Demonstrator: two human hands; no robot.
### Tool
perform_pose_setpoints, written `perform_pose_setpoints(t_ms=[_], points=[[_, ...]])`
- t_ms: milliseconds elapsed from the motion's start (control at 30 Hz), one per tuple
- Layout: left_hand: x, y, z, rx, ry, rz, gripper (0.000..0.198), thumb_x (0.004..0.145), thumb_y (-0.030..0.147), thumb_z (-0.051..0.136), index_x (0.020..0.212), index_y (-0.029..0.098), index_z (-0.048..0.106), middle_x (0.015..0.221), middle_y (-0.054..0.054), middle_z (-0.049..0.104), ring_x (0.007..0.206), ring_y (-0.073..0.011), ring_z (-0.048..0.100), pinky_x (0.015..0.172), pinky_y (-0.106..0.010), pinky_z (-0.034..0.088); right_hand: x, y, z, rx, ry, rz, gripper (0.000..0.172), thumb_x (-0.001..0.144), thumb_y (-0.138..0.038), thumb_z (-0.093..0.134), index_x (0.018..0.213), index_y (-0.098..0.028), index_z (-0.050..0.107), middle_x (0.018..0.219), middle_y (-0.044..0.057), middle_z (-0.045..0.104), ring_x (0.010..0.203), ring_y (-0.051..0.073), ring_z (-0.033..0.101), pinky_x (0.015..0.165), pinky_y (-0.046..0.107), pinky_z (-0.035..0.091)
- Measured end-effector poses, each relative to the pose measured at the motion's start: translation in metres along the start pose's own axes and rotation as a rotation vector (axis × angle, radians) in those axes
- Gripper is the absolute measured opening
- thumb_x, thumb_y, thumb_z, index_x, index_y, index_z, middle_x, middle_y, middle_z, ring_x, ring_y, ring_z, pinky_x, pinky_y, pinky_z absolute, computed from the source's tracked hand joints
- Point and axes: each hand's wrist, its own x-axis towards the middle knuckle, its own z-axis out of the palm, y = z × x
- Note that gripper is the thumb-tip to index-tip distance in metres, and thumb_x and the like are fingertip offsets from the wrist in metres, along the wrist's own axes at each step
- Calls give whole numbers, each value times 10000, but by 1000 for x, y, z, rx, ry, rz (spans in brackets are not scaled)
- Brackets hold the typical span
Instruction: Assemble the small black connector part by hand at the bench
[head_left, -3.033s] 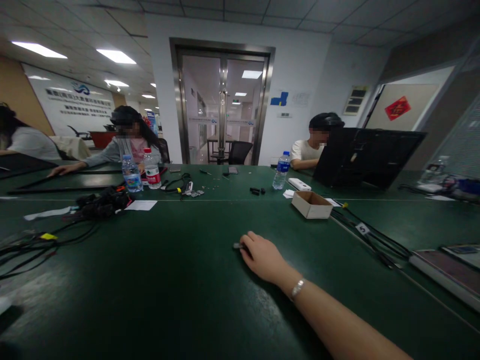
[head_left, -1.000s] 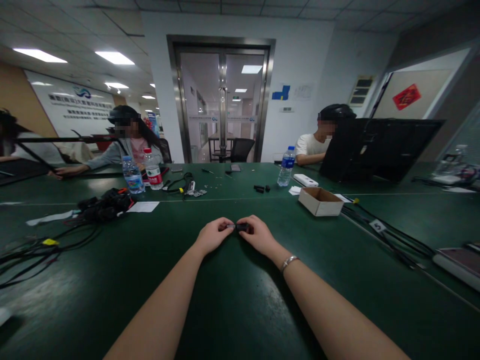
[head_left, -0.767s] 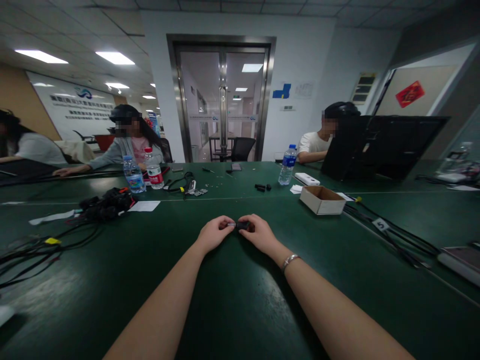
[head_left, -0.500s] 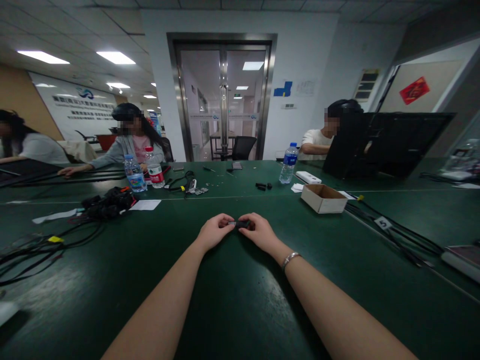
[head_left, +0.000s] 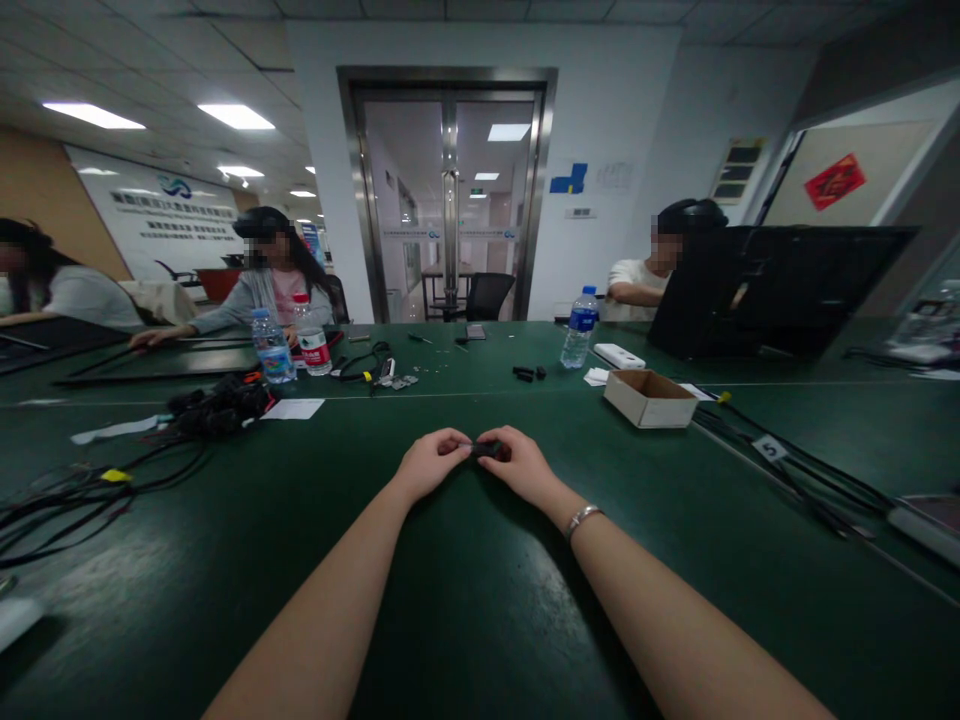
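Note:
My left hand [head_left: 431, 462] and my right hand [head_left: 523, 463] meet over the green table [head_left: 465, 600], fingers curled in a pinch. Between the fingertips sits a small black part [head_left: 486, 450], held from both sides just above the tabletop. My right wrist wears a silver bracelet [head_left: 582, 516]. What the small part is cannot be made out; most of it is hidden by my fingers.
An open cardboard box [head_left: 649, 397] lies to the right, with black cables [head_left: 787, 470] beyond it. A heap of black cables [head_left: 214, 408] lies to the left. Water bottles [head_left: 271, 346] [head_left: 577, 328], small parts [head_left: 529, 373] and three seated people are at the far side.
Three seconds ago only my right hand rested on the small part on the table. My left hand has since joined it, and both have stayed pinched on the part, almost still.

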Motion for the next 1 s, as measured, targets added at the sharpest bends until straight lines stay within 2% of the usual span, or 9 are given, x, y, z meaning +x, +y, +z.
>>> perform_pose_setpoints(t_ms=[333,667,867,1000], points=[[-1,-1,-1,76,11,16,346,753,465,612,997,226,668,922,-33,691,872,-178,622,809,-290,467,0,1,-1,-43,-6,-32,237,726,-135,670,959,-178,662,871,14,591,692,110,518,658,243,441],[0,-1,1,5,18,66,277,729,309,657,998,242,652,970,-26,688,878,-173,623,823,-303,478,1,0,0,-52,-17,-16,230,747,-157,659,977,-178,661,893,27,618,763,140,551,710,272,447],[1,-1,0,-18,15,51,317,739,322,661,1041,227,641,1028,-53,678,948,-191,622,869,-332,481,1,0,0,-45,-17,-4,219,760,-157,646,978,-175,663,903,32,623,771,139,555,719,272,448],[1,-3,0,-22,8,45,317,732,272,668,1041,213,634,1014,-58,680,903,-183,634,856,-337,494,1,2,1,-50,-23,1,223,754,-150,648,975,-176,664,893,26,623,760,133,550,714,265,443]])
